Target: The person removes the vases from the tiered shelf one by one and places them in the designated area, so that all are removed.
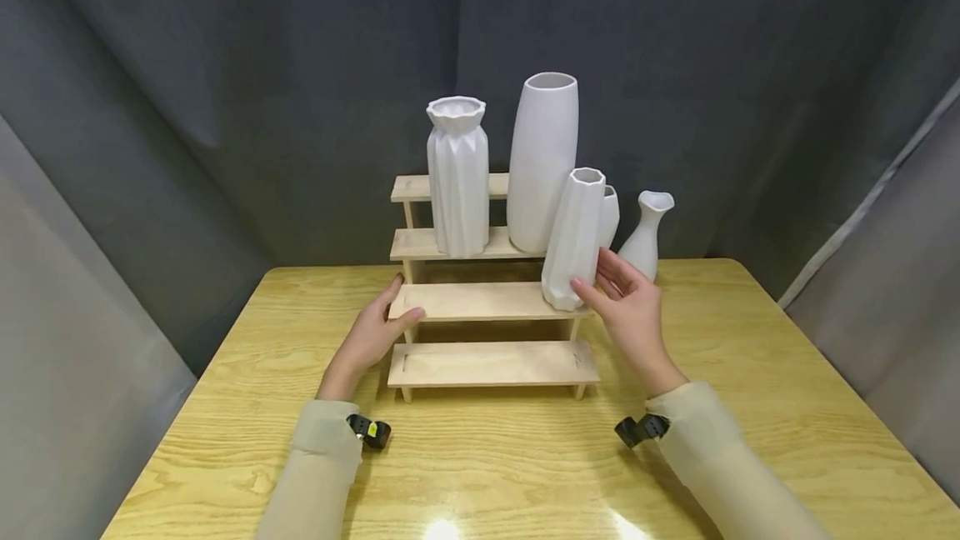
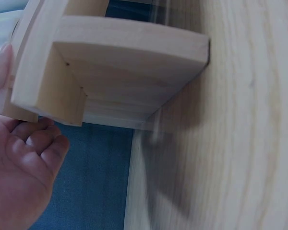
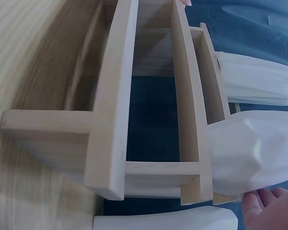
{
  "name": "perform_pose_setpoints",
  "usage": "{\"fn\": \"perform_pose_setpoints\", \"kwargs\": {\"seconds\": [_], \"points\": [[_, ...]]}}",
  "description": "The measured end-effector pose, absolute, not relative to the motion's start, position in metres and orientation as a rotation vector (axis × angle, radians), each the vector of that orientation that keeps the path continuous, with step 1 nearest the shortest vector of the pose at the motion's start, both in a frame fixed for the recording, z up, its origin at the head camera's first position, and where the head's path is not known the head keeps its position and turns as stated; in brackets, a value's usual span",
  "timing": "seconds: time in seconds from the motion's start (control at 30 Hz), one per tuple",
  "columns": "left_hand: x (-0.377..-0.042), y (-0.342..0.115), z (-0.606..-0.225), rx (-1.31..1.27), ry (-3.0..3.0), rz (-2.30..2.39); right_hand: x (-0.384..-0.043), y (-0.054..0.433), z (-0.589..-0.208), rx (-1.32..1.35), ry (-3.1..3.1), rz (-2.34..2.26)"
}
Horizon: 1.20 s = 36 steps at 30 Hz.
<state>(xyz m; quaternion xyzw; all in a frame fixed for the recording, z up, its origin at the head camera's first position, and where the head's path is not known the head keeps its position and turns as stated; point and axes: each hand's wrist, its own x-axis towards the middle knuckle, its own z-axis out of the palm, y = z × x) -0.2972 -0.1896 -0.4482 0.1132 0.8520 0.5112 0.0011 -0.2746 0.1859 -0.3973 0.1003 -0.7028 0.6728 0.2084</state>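
A stepped wooden stand [image 1: 472, 302] with several narrow shelves stands on the table. My left hand [image 1: 367, 338] grips the left end of its second shelf from the bottom, thumb on top; in the left wrist view the fingers curl beside the wood. At that shelf's right end a white faceted vase [image 1: 572, 240] leans slightly, its base on or just over the board. My right hand [image 1: 632, 315] holds its lower right side between thumb and fingers. On a higher shelf are a pleated vase [image 1: 459, 182] with a flared rim and a tall smooth vase [image 1: 543, 161].
Right of the stand, a white vase with a flared mouth [image 1: 643, 244] stands behind my right hand. Another white vase [image 1: 611, 219] is mostly hidden behind the faceted one. The yellow wooden table [image 1: 495, 465] reaches back to a dark grey curtain [image 1: 300, 107].
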Motion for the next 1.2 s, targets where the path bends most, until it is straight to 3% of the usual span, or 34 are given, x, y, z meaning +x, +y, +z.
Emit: {"fn": "perform_pose_setpoints", "kwargs": {"seconds": [0.7,0.97,1.2], "points": [[-0.300,-0.191,-0.451,0.364,2.681,1.605,-0.266,0.168,-0.361,0.228,-2.136,1.734],[-0.300,-0.191,-0.450,0.373,2.688,1.607,-0.292,0.178,-0.384,0.239,-2.108,1.735],[-0.301,-0.192,-0.452,0.369,2.697,1.595,-0.272,0.170,-0.359,0.193,-2.150,1.740]]}}
